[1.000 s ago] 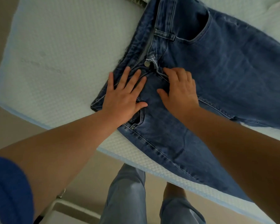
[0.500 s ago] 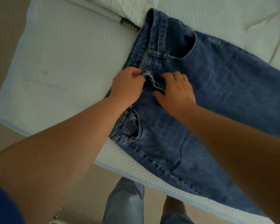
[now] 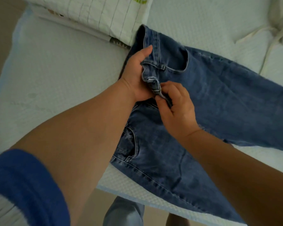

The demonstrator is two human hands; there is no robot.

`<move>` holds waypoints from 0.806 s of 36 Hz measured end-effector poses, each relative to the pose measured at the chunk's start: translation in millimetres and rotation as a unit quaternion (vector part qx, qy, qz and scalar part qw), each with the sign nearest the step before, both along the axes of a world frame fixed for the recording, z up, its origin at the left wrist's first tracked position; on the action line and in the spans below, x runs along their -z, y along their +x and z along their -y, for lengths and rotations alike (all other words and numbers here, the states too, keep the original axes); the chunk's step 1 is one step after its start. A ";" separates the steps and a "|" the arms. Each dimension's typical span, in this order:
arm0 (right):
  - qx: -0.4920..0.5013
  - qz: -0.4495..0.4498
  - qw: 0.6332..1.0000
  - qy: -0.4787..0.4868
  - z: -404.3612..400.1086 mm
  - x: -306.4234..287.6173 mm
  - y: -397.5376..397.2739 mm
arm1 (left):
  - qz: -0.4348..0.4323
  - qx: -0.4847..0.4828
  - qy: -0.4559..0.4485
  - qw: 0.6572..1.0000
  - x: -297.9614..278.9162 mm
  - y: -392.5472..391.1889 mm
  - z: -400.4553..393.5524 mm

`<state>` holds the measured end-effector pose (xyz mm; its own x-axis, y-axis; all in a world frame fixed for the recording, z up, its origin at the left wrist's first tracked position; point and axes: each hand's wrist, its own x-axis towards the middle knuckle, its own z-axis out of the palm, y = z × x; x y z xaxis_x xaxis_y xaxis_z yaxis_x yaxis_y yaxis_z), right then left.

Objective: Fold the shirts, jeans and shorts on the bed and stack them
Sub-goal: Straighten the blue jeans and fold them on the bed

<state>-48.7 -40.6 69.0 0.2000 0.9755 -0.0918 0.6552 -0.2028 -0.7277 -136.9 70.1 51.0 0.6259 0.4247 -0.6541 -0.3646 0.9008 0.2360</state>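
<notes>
- Left hand (image 3: 136, 75), mid-frame, grips the waistband (image 3: 151, 62) with thumb on top, likely to steady the fly.
- Right hand (image 3: 176, 106), just below and to the right, pinches the fly (image 3: 158, 90), probably to close it before folding.
- Jeans (image 3: 219, 95) lie front up, unfolded, legs running to the right and lower right, on the bed (image 3: 55, 70).
- Pillow (image 3: 96, 15) at upper left, beside the waistband.
</notes>
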 end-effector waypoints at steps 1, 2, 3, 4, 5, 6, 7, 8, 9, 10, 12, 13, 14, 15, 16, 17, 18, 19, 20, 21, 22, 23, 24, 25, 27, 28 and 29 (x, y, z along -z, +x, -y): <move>-0.002 0.006 1.000 0.009 0.2 -0.1 -1.6 | -0.006 -0.009 0.000 1.000 0.8 0.8 -2.3; -0.008 0.013 1.000 0.020 1.7 0.2 -4.0 | -0.009 -0.021 0.001 1.000 1.7 0.0 -4.6; -0.019 0.019 0.999 0.030 3.9 1.0 -7.2 | -0.006 -0.032 0.007 0.999 2.6 -2.4 -6.8; -0.034 0.025 0.999 0.032 6.5 2.3 -11.3 | 0.005 -0.041 0.018 0.999 2.9 -5.9 -8.5; -0.051 0.033 0.998 0.020 9.2 4.2 -15.7 | 0.016 -0.050 0.025 0.998 3.5 -9.8 -9.8; -0.070 0.046 0.996 -0.003 11.8 6.8 -19.7 | 0.016 -0.057 0.030 0.998 4.9 -13.3 -10.2; -0.094 0.068 0.993 -0.034 14.3 10.6 -22.7 | -0.001 -0.061 0.032 0.998 7.5 -15.8 -10.1; -0.120 0.097 0.985 -0.075 17.0 15.6 -24.5 | -0.036 -0.063 0.033 0.997 11.1 -17.4 -9.8; -0.146 0.132 0.973 -0.124 19.3 21.3 -25.2 | -0.085 -0.062 0.031 0.994 14.3 -17.9 -9.9; -0.169 0.166 0.956 -0.171 21.2 27.6 -24.9 | -0.136 -0.058 0.032 0.988 16.7 -17.6 -11.0; -0.195 0.196 0.937 -0.215 23.1 38.1 -21.9 | -0.226 -0.035 0.063 0.971 18.9 -16.8 -16.7; -0.197 0.180 0.940 -0.211 23.1 39.9 -20.3 | -0.255 -0.015 0.086 0.963 17.9 -16.0 -20.4; -0.189 0.151 0.951 -0.191 22.6 39.7 -18.4 | -0.272 0.006 0.107 0.956 16.7 -15.5 -23.7; -0.174 0.121 0.964 -0.159 23.0 38.5 -16.3 | -0.288 0.026 0.131 0.948 16.0 -15.2 -27.2; -0.153 0.100 0.975 -0.130 23.8 37.0 -13.6 | -0.308 0.041 0.159 0.937 14.9 -14.7 -29.8; -0.134 0.089 0.980 -0.117 25.4 35.8 -9.9 | -0.331 0.049 0.191 0.923 14.4 -13.8 -32.5; -0.129 0.088 0.979 -0.127 27.3 35.1 -5.4 | -0.350 0.052 0.222 0.909 14.1 -12.5 -34.7; -0.144 0.102 0.971 -0.160 30.1 35.3 -0.6 | -0.364 0.054 0.252 0.895 14.5 -10.6 -36.8; -0.174 0.126 0.955 -0.202 33.4 36.8 3.5 | -0.377 0.060 0.280 0.881 14.6 -8.2 -38.4; -0.206 0.151 0.938 -0.235 36.2 38.7 7.0 | -0.386 0.066 0.307 0.867 14.4 -5.9 -40.0; -0.228 0.161 0.927 -0.252 37.1 40.4 10.1 | -0.395 0.071 0.331 0.854 13.1 -3.7 -40.5; -0.235 0.153 0.924 -0.258 35.9 41.1 11.7 | -0.404 0.079 0.350 0.841 12.0 -2.4 -40.5; -0.233 0.134 0.927 -0.261 33.1 40.8 12.5 | -0.414 0.088 0.365 0.829 10.9 -1.8 -39.8; -0.226 0.110 0.932 -0.262 30.4 39.8 13.0 | -0.425 0.095 0.375 0.818 10.3 -1.9 -38.3; -0.210 0.080 0.942 -0.250 27.7 37.1 15.1 | -0.442 0.106 0.388 0.802 8.1 -3.5 -32.9; -0.202 0.076 0.947 -0.238 28.3 34.7 16.4 | -0.449 0.108 0.389 0.797 6.7 -5.1 -29.5; -0.190 0.074 0.953 -0.222 30.8 31.5 17.7 | -0.461 0.108 0.389 0.790 4.7 -7.8 -25.5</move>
